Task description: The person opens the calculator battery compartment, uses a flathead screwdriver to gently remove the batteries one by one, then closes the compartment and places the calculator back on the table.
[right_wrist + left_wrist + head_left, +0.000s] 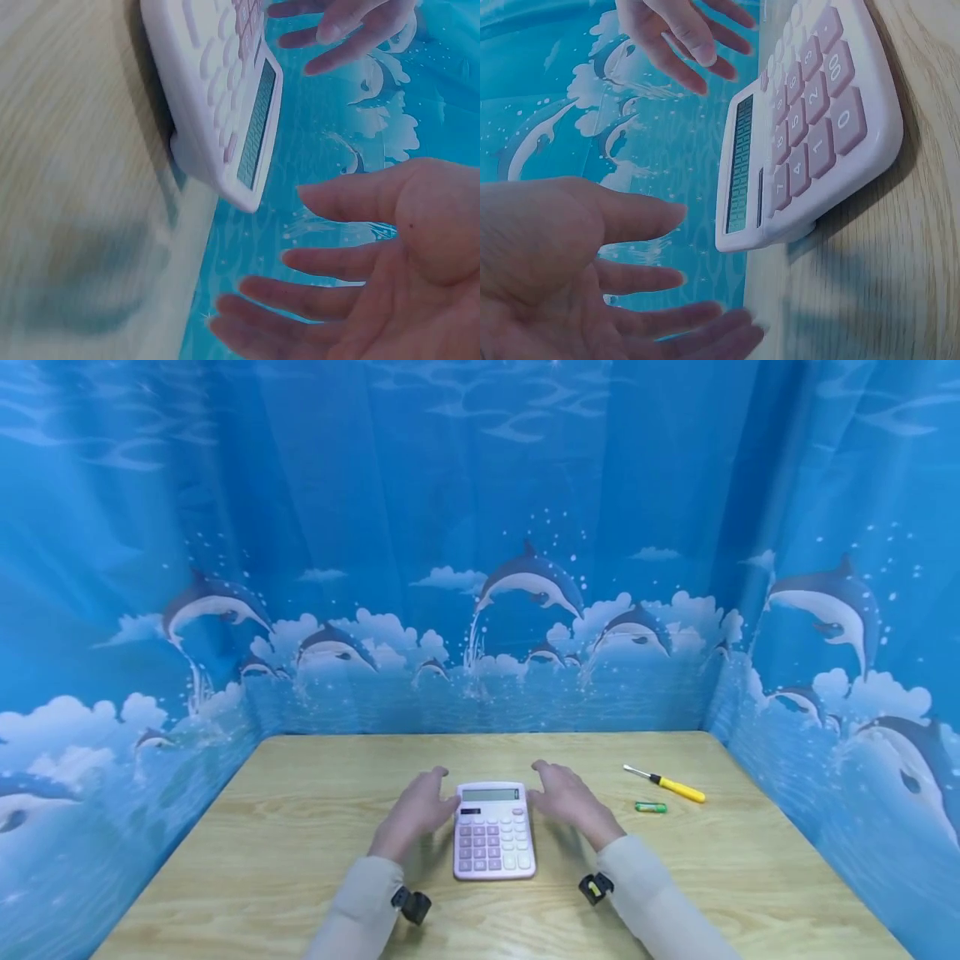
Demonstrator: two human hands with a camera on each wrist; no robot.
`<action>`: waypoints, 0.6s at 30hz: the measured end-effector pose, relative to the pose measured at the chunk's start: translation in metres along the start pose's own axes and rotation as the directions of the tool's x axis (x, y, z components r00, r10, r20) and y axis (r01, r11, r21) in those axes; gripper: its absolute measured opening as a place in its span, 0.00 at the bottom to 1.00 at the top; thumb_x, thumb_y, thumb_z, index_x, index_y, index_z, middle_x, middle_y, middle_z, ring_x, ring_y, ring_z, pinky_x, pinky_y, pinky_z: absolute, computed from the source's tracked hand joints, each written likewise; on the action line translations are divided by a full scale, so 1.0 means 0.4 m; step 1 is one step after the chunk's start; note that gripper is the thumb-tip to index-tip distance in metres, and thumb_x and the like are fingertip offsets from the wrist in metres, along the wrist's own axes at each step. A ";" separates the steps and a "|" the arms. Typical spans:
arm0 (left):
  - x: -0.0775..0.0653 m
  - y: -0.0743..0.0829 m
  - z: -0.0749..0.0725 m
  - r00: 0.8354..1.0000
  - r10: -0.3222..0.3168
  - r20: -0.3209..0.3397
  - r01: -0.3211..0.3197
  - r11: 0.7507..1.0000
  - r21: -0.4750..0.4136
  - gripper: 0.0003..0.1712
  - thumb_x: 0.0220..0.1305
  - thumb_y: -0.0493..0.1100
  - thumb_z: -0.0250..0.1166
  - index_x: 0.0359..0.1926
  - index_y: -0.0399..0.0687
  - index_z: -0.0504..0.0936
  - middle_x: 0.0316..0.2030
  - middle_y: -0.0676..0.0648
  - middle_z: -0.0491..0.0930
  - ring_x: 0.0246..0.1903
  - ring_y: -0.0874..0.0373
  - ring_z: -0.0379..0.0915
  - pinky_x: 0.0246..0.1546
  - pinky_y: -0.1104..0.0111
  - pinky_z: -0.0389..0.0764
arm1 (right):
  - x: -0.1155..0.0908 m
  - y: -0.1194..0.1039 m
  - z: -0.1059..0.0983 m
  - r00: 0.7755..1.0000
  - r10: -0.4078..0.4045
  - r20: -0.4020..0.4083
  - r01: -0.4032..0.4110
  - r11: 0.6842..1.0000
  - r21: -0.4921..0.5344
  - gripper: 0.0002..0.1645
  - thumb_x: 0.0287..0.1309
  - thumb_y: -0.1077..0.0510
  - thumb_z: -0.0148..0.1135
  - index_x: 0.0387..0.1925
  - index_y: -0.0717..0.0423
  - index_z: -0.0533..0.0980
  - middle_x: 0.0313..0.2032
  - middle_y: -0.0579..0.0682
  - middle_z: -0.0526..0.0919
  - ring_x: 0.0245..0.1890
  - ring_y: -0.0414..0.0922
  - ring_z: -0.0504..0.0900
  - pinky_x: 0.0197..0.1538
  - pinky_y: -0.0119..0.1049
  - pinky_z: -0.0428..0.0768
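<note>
A pink calculator [494, 831] lies face up on the wooden table, its display at the far end. In the wrist views its display end stands raised above the tabletop. My left hand [417, 811] is just left of the calculator's upper part, fingers extended and apart from it in the left wrist view [570, 262]. On the other side, my right hand [573, 802] is held near the upper right edge, its fingers spread. A gap shows between that hand and the calculator in the right wrist view. Neither hand holds anything.
To the right lie a screwdriver [667, 784] with a yellow handle and a green battery [650, 807]. Blue curtains [480, 527] printed with dolphins surround the back and sides of the table [300, 827].
</note>
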State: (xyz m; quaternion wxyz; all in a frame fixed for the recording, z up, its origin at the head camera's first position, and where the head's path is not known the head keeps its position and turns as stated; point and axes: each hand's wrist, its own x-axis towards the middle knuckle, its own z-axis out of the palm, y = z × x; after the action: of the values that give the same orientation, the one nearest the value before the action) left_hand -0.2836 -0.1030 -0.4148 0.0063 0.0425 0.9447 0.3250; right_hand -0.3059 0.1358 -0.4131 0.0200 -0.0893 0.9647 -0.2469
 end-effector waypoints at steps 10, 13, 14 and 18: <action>-0.007 -0.004 -0.035 0.999 -0.024 -0.037 0.029 0.992 0.119 0.35 0.77 0.50 0.57 0.76 0.38 0.62 0.73 0.29 0.64 0.73 0.29 0.60 0.74 0.38 0.65 | -0.012 0.010 -0.003 1.000 -0.014 -0.019 0.013 0.997 -0.081 0.36 0.75 0.51 0.55 0.75 0.63 0.61 0.75 0.70 0.61 0.75 0.71 0.60 0.75 0.68 0.64; -0.011 -0.013 -0.043 0.999 -0.016 -0.052 0.024 0.987 0.160 0.33 0.78 0.48 0.54 0.77 0.39 0.62 0.74 0.29 0.63 0.74 0.29 0.57 0.73 0.34 0.64 | -0.016 0.016 -0.004 0.999 -0.025 -0.029 0.022 0.994 -0.103 0.35 0.77 0.50 0.51 0.76 0.63 0.60 0.76 0.72 0.56 0.76 0.75 0.55 0.75 0.72 0.60; -0.013 -0.017 -0.045 0.998 -0.019 -0.056 0.028 0.985 0.173 0.33 0.79 0.48 0.53 0.77 0.40 0.61 0.74 0.30 0.62 0.75 0.29 0.55 0.73 0.33 0.63 | -0.017 0.019 -0.003 0.999 -0.026 -0.029 0.022 0.994 -0.110 0.36 0.77 0.49 0.50 0.77 0.62 0.59 0.77 0.72 0.54 0.76 0.75 0.53 0.76 0.73 0.58; -0.020 -0.032 -0.052 0.998 -0.013 -0.068 0.029 0.972 0.234 0.33 0.80 0.50 0.49 0.79 0.44 0.60 0.78 0.30 0.56 0.78 0.27 0.45 0.74 0.29 0.56 | -0.023 0.029 -0.002 0.999 -0.011 -0.031 0.007 0.992 -0.122 0.37 0.79 0.46 0.45 0.80 0.58 0.54 0.79 0.71 0.47 0.78 0.76 0.45 0.76 0.76 0.49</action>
State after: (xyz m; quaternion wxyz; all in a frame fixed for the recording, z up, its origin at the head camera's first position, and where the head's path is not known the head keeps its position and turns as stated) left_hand -0.2773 -0.1267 -0.4065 -0.0264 0.0221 0.9766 0.2121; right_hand -0.2987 0.1481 -0.4180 -0.0021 -0.0907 0.9778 -0.1888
